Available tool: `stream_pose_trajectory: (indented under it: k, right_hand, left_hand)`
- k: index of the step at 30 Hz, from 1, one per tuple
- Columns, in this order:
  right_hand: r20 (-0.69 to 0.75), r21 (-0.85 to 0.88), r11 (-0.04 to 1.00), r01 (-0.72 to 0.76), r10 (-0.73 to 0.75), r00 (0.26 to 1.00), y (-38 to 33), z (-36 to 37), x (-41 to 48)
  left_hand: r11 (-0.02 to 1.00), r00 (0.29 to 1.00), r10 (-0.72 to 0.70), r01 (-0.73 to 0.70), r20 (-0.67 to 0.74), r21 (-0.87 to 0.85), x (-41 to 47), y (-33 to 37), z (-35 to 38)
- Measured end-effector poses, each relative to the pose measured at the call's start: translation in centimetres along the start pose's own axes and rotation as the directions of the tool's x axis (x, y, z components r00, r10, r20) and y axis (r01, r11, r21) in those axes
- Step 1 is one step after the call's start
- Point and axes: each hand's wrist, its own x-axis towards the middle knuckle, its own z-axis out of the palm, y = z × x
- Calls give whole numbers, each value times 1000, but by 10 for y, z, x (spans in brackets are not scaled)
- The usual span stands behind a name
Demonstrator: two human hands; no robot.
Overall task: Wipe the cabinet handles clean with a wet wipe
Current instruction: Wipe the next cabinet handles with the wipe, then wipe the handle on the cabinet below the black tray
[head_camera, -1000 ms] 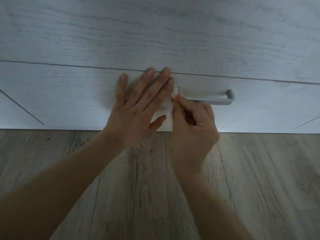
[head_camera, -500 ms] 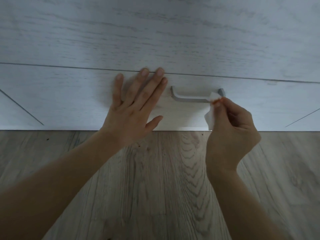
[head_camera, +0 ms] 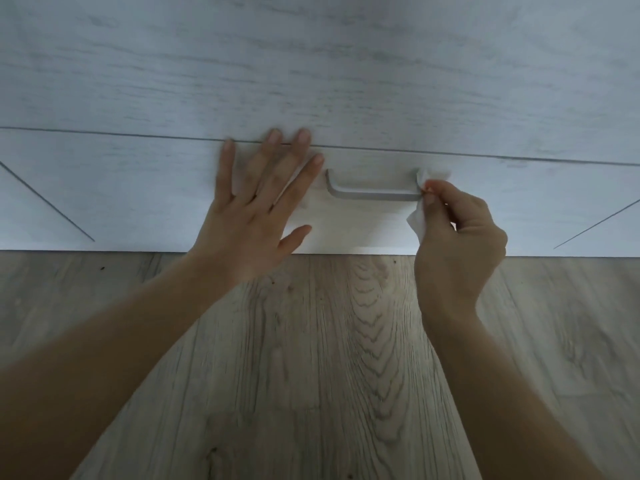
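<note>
A grey metal bar handle [head_camera: 372,192] is mounted on the lowest white drawer front [head_camera: 138,188] of the cabinet. My right hand [head_camera: 457,244] pinches a white wet wipe [head_camera: 420,202] between thumb and fingers and holds it wrapped over the handle's right end. My left hand [head_camera: 256,209] lies flat with straight, spread fingers on the drawer front just left of the handle, its fingertips reaching the seam above. The handle's right post is hidden by the wipe.
A larger white wood-grain panel [head_camera: 311,64] fills the view above the seam. Grey-brown wood-look flooring [head_camera: 329,358] runs from the cabinet's base toward me. Thin diagonal lines mark the drawer front at far left [head_camera: 48,202] and far right [head_camera: 595,223].
My right hand has slid the wipe along the handle from its left end to its right end. My left hand has stayed flat on the drawer front.
</note>
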Motion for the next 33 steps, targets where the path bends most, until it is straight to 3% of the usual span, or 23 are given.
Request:
stream_pose_trajectory:
  k: [3,8,14,18,21,24,28,31,33]
  right_hand:
    - [80,-91,996,-17,24,997,-10,-9,3]
    - [399,-285,958,19,100,911,-56,-29,1]
    - [479,-449,893,-30,269,836,-162,-58,16]
    - [591,-571,819,56,363,720,-270,-81,35]
    - [647,-586,806,78,408,644,-369,-93,54]
    - [673,-586,801,121,399,623,-467,-97,71]
    - [683,-570,807,153,362,634,-574,-99,86]
    - [690,-514,839,178,282,667,-638,-95,96]
    - [731,-471,840,269,201,652,-674,-87,99]
  left_hand:
    - [999,989,-23,30,148,-43,1,4,-21]
    - [992,905,-41,87,423,-90,15,7,-76]
    - [985,779,0,109,628,-136,61,-20,-174]
    - [974,693,54,123,719,-192,124,-54,-266]
    - [955,740,63,149,669,-255,176,-91,-338]
    - [940,783,93,135,616,-313,224,-134,-403]
    - [937,840,139,60,525,-345,275,-184,-474]
    - [952,875,86,68,477,-297,300,-226,-517]
    - [966,899,47,70,435,-250,311,-253,-542]
